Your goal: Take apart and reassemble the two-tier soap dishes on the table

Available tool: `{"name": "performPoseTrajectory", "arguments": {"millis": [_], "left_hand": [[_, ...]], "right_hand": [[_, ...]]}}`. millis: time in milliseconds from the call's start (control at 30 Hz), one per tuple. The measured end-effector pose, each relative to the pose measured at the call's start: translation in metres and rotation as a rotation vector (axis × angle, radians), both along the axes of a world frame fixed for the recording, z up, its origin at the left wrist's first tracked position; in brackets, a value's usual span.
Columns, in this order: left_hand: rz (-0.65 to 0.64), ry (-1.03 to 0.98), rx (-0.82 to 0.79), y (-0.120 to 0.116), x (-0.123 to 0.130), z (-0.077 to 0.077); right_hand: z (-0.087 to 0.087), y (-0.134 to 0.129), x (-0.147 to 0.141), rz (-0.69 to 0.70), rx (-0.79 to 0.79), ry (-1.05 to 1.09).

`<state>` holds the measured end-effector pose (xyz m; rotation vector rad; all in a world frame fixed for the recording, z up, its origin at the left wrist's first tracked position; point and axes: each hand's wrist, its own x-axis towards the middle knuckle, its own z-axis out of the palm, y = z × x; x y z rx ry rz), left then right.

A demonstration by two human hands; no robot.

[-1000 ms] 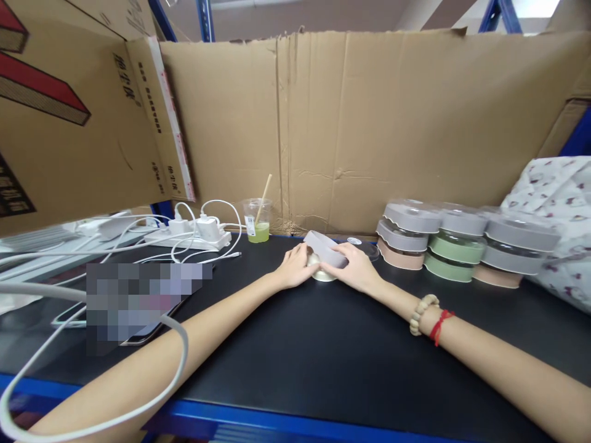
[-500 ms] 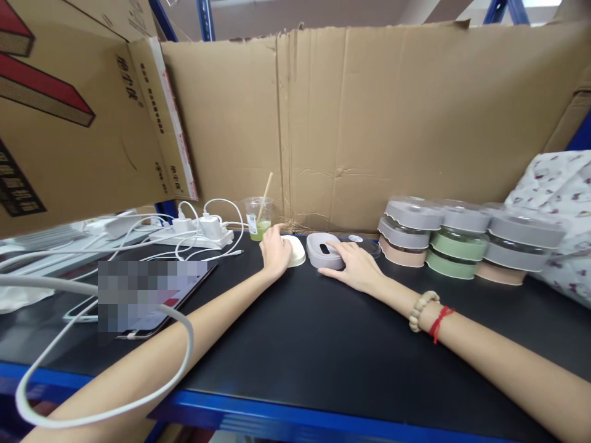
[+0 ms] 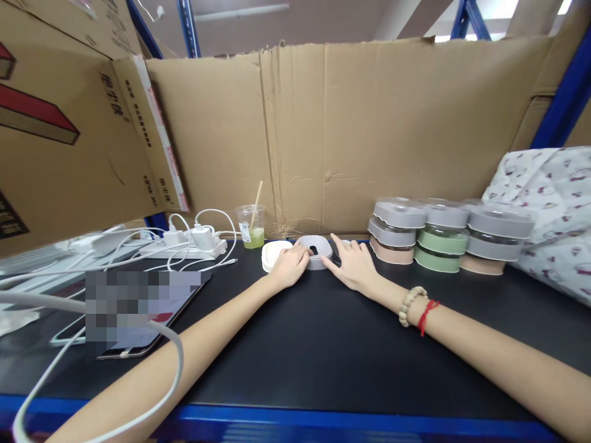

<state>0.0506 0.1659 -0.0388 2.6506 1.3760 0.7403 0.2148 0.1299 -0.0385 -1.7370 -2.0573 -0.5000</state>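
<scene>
A small rounded grey container [image 3: 323, 243] with a dark slot in its top sits near the cardboard at the back of the table. My left hand [image 3: 290, 267] is closed over its left side, fingers bent together on the top by the slot. Just left of it lies a white rounded-square piece [image 3: 272, 253], partly covered by that hand. Right of the container, my right hand [image 3: 354, 267] is open, fingers spread and thumb stretched toward the grey side. A round clear piece with a whitish label is mostly hidden behind the right hand's fingers.
Stacks of grey, green and pinkish containers [image 3: 441, 241] with clear tops stand to the right, before a patterned white bag [image 3: 554, 203]. At left are a drink cup [image 3: 252, 231] with a straw, a power strip [image 3: 207, 249] with white cables, and a tablet [image 3: 143, 317].
My left hand has moved from the white piece onto the grey container. My right hand has left the container's top and shifted to its right. The view has tilted slightly up and turned right.
</scene>
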Motion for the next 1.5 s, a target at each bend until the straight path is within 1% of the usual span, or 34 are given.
{"name": "performPoseTrajectory", "arguments": {"millis": [67,167,267,333,400,467,533,633,767,833,933,1033,1100,1167,1300,1400,1467,1500], "left_hand": [[0.015,-0.013,-0.006,0.003,-0.002,0.001],[0.07,-0.059,0.013,0.005,-0.006,0.002],[0.042,-0.091,0.057,0.003,-0.007,0.003],[-0.013,-0.081,0.077,0.0,-0.006,0.004],[-0.051,-0.071,0.089,-0.003,-0.004,0.004],[-0.076,-0.076,0.093,-0.004,-0.003,0.004],[-0.097,-0.08,0.086,-0.003,-0.003,0.003],[-0.121,-0.08,0.077,-0.001,-0.003,0.002],[-0.12,-0.119,0.084,0.0,-0.004,0.001],[-0.091,-0.13,0.091,-0.001,-0.005,0.001],[-0.062,-0.113,0.094,-0.001,-0.005,0.0],[-0.082,-0.092,0.079,0.001,-0.003,0.0],[-0.107,-0.072,0.056,0.002,-0.003,0.0],[-0.135,-0.055,0.035,0.004,-0.003,-0.001],[-0.18,-0.083,-0.004,0.005,-0.005,-0.003],[-0.152,-0.19,-0.047,0.006,-0.007,-0.004],[-0.155,-0.295,-0.051,0.005,-0.008,-0.005],[-0.184,-0.351,-0.051,0.004,-0.008,-0.005]], "right_hand": [[0.0,-0.001,0.0,0.033,0.003,0.019],[0.002,-0.002,0.001,0.083,0.016,0.039],[0.01,-0.001,0.007,0.094,0.135,-0.001],[0.018,0.001,0.019,0.051,0.24,-0.052],[0.026,0.004,0.038,-0.034,0.328,-0.074],[0.032,0.006,0.059,-0.148,0.4,-0.028],[0.037,0.008,0.078,-0.214,0.445,0.037],[0.041,0.01,0.096,-0.256,0.483,0.156],[0.042,0.012,0.098,-0.233,0.484,0.219],[0.041,0.014,0.097,-0.204,0.504,0.211],[0.039,0.017,0.099,-0.138,0.577,0.182],[0.039,0.019,0.101,-0.042,0.662,0.109],[0.038,0.017,0.097,0.047,0.711,0.028],[0.034,0.013,0.084,0.143,0.77,-0.042],[0.019,0.001,0.042,0.339,0.871,-0.109],[0.009,-0.007,0.016,0.521,0.854,-0.125],[0.006,-0.01,0.008,0.566,0.85,-0.09],[0.005,-0.012,0.006,0.562,0.852,-0.06]]}}
